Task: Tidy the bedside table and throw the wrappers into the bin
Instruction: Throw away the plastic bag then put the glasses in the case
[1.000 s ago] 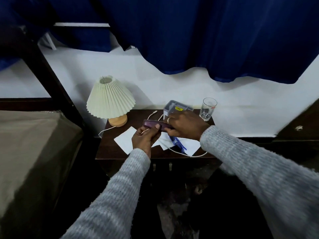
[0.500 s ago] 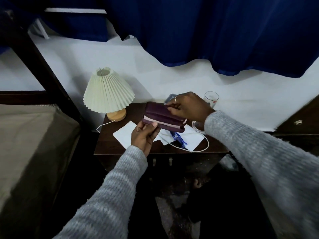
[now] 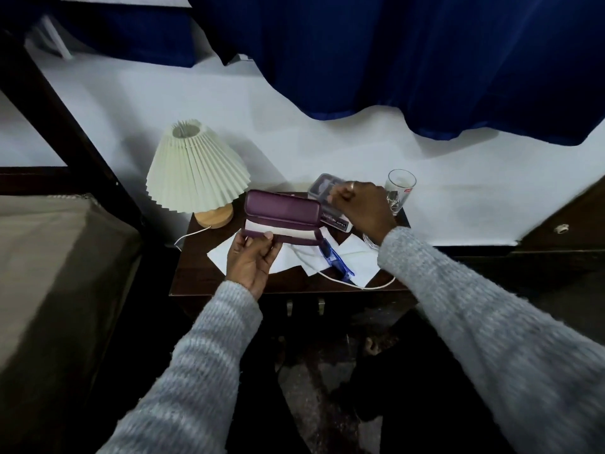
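Observation:
A purple case point(image 3: 283, 209) with a pale lining stands open above the dark wooden bedside table point(image 3: 196, 280). My left hand point(image 3: 250, 260) grips its lower half from the front. My right hand point(image 3: 360, 208) holds the upper lid's right end, fingers pinched. Under the case lie white paper sheets point(image 3: 352, 260), a blue pen-like object point(image 3: 337, 262) and a white cable point(image 3: 366, 286). A clear plastic box point(image 3: 322, 188) sits behind my right hand.
A pleated cream lamp point(image 3: 196, 168) on a wooden base stands at the table's back left. A drinking glass point(image 3: 399, 190) stands at the back right. A bed point(image 3: 49, 273) is on the left, a blue curtain point(image 3: 393, 54) hangs behind.
The purple case went from shut to wide open: my right hand lifted the lid up and back while my left kept the lower half. The view shifted slightly.

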